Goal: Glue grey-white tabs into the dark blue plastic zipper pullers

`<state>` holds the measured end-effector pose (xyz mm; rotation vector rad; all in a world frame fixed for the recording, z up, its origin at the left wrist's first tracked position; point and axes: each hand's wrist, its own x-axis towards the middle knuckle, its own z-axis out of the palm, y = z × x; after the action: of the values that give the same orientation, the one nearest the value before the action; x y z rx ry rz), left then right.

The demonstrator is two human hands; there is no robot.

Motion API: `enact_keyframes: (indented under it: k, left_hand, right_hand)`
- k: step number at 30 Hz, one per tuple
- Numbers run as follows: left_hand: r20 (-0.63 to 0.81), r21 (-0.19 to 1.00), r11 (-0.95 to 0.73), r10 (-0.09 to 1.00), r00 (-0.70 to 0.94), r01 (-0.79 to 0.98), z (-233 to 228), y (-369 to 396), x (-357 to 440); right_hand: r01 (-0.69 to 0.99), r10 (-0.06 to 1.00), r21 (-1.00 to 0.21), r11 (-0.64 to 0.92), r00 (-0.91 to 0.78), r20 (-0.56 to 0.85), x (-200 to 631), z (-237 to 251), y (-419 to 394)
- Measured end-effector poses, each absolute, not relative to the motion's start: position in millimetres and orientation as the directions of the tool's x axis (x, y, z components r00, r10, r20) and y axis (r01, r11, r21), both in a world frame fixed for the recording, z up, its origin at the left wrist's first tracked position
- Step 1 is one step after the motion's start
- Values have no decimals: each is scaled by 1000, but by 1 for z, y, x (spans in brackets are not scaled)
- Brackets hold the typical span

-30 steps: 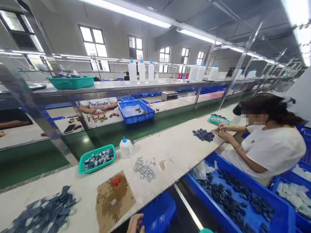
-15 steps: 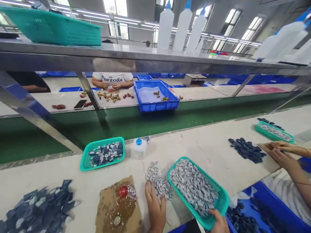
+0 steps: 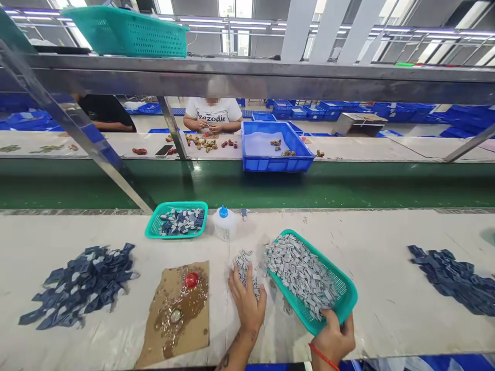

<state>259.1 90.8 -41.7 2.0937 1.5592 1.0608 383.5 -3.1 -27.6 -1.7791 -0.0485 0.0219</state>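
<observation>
My left hand [image 3: 248, 300] lies with its fingers apart on a small heap of light grey pieces [image 3: 243, 259] on the table, partly covering it. To its right, a green plastic basket [image 3: 351, 294] stands at a slant, full of similar grey pieces [image 3: 303, 273]. Its near end is in the grip of my right hand [image 3: 333, 337], thumb inside the rim and the other fingers mostly hidden. Left of my left hand is a piece of cardboard [image 3: 193, 330] with shiny, wet-looking glue, a red cap [image 3: 191, 280] and a small round disc [image 3: 176, 316] on it.
A heap of dark blue pieces [image 3: 91, 281] lies at left, another dark blue heap [image 3: 456, 278] at right. Behind stand a smaller green basket [image 3: 149, 229] and a blue-capped bottle [image 3: 224, 226]. A metal shelf [image 3: 247, 85] crosses above; a person [image 3: 213, 114] sits opposite.
The view has turned left and levelled, so the co-worker's hands at right are out of frame. My left hand now covers more of the small grey heap. My right hand keeps its basket grip.
</observation>
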Motion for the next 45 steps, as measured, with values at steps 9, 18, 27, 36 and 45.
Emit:
enact_keyframes:
  k: [9, 18, 27, 36, 45]
  left_hand:
    - [337, 511, -327, 927, 164, 795, -43, 91, 266]
    - [305, 450, -328, 931, 202, 830, -45, 92, 269]
    - [303, 430, -335, 928, 216, 838, -49, 92, 270]
    - [309, 377, -393, 907, 287, 838, -45, 85, 271]
    - [295, 344, -400, 905, 306, 849, -48, 88, 271]
  right_hand:
    - [159, 33, -943, -292, 987, 156, 378, -14, 6]
    - [191, -32, -939, -287, 978, 208, 380, -5, 11]
    - [247, -12, -940, -234, 966, 257, 377, 0, 10]
    - [326, 86, -899, -291, 945, 315, 383, 0, 6]
    - [420, 148, -825, -378, 907, 394, 391, -9, 2]
